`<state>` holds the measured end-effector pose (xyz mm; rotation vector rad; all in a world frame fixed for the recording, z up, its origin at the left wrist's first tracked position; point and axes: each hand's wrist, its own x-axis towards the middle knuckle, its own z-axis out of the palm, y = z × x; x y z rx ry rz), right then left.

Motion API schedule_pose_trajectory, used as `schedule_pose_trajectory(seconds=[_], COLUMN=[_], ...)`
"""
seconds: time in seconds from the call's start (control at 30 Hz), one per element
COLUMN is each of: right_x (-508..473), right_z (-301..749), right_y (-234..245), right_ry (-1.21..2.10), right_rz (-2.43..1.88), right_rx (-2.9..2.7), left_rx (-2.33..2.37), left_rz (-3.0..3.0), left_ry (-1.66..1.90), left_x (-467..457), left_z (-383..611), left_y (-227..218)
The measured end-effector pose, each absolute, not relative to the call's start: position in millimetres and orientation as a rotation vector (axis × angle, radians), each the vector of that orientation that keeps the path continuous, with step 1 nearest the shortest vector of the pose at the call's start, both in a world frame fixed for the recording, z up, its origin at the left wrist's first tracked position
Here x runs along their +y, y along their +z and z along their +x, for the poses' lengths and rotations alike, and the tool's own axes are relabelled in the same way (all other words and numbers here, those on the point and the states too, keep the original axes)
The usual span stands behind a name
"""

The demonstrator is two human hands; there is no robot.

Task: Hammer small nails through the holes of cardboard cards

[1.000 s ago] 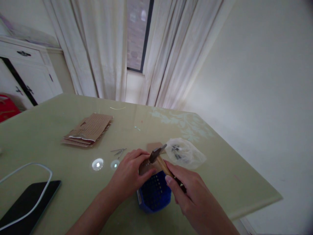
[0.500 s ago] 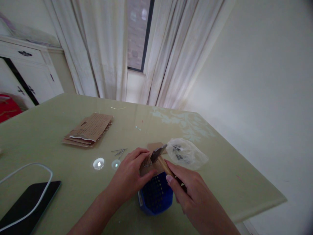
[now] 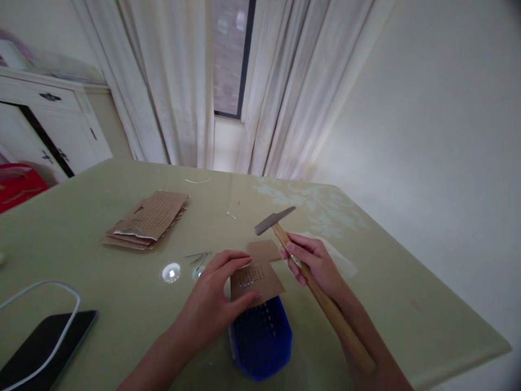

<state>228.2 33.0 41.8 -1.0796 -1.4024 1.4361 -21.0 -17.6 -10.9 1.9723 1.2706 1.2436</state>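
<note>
Cardboard, one small perforated piece (image 3: 254,279), is lying across the far rim of a blue plastic basket (image 3: 262,339) near the front edge of the green table (image 3: 101,304). The left hand (image 3: 215,301) is closing on the piece's left side, with the thumb pressing at its near edge and the fingers (image 3: 228,258) curling around its far left corner.

The right hand (image 3: 315,263) is hovering just right of the piece, wrapping tightly around the wooden handle of a hammer (image 3: 285,239). It is gripping high up, close to the metal head. The head is pointing left, raised above the table and apart from the cardboard, while the long handle is running back along the forearm toward the lower right.

A plain cardboard scrap (image 3: 264,250) is lying flat just behind the perforated piece. A loose cluster of thin nails (image 3: 198,256) is resting on the table just beyond the left fingertips, beside 2 bright light reflections (image 3: 171,272). A clear plastic bag (image 3: 345,266) is showing partly behind the right hand.

Farther back and to the left, a stack of perforated cardboard sheets (image 3: 148,220) is sitting on the table. A dark phone (image 3: 40,347) is lying at the near left corner, with a white cable (image 3: 49,288) looping above it. Beyond the table, pale curtains (image 3: 171,81) are hanging on both sides of a narrow window (image 3: 228,54), and a white cabinet (image 3: 49,125) is standing at the left with something red (image 3: 18,184) below it.
</note>
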Motion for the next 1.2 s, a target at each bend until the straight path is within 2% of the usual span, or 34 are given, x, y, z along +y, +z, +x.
schedule_pose_trajectory(seconds=[0.17,0.37,0.47,0.7,0.77,0.9,0.97,1.1,1.2], right_x=[61.9,61.1,63.6,57.1,54.7,52.1,51.5,51.2,52.6], right_z=[230.6,237.7,237.8,238.0,237.8,236.2,235.3,234.8,235.2], right_y=[-8.3,-36.0,-40.8,-43.3,-44.2,-46.7,-47.2,-47.7,-49.2], right_ry=[1.583,1.664,1.682,1.783,1.804,1.84,1.854,1.865,1.858], right_rz=[-0.958,-0.939,-0.941,-0.977,-0.989,-0.991,-0.991,-0.989,-0.984], right_rx=[-1.035,-0.938,-0.915,-0.889,-0.904,-0.925,-0.921,-0.896,-0.878], left_rx=[1.548,2.21,2.257,2.338,2.336,1.992,1.746,1.408,1.308], left_rz=[1.884,2.013,2.019,1.996,1.92,1.763,1.636,1.34,1.365], left_ry=[1.255,0.687,0.52,0.409,0.499,1.139,1.344,1.487,1.404], left_x=[-1.2,19.9,22.8,21.5,21.0,14.9,7.8,-8.5,-14.8], left_z=[-49.3,-106.0,-115.7,-107.5,-100.8,-76.1,-60.7,-37.6,-29.7], left_y=[-18.4,-47.9,-55.3,-61.0,-61.7,-56.0,-49.6,-33.6,-23.0])
